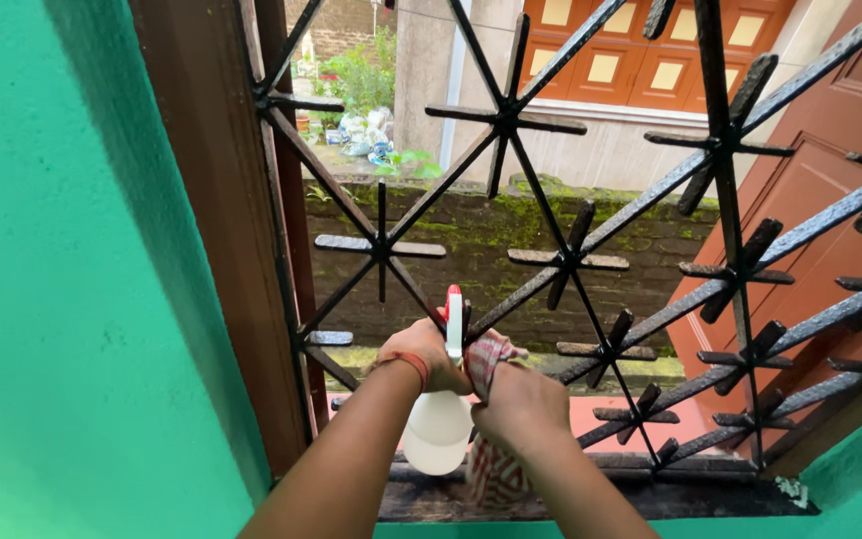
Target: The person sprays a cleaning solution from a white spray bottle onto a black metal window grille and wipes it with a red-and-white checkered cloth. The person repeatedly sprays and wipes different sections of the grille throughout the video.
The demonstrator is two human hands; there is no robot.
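Observation:
My left hand (421,354) grips the neck of a white spray bottle (438,429) with a red-and-white trigger head (454,314), held up against the black metal window grille (571,255). My right hand (521,404) is closed on a red-and-white checked cloth (494,469), which is bunched by the bottle's head and hangs down below my wrist. Both hands are close together at the lower left of the grille, near a diagonal bar. A red band circles my left wrist.
A brown wooden window frame (221,230) borders the grille on the left, with a green wall (62,299) beside it. Beyond the bars are a mossy brick wall (491,240), plants, an open reddish-brown shutter (810,190) and a dark sill (650,494).

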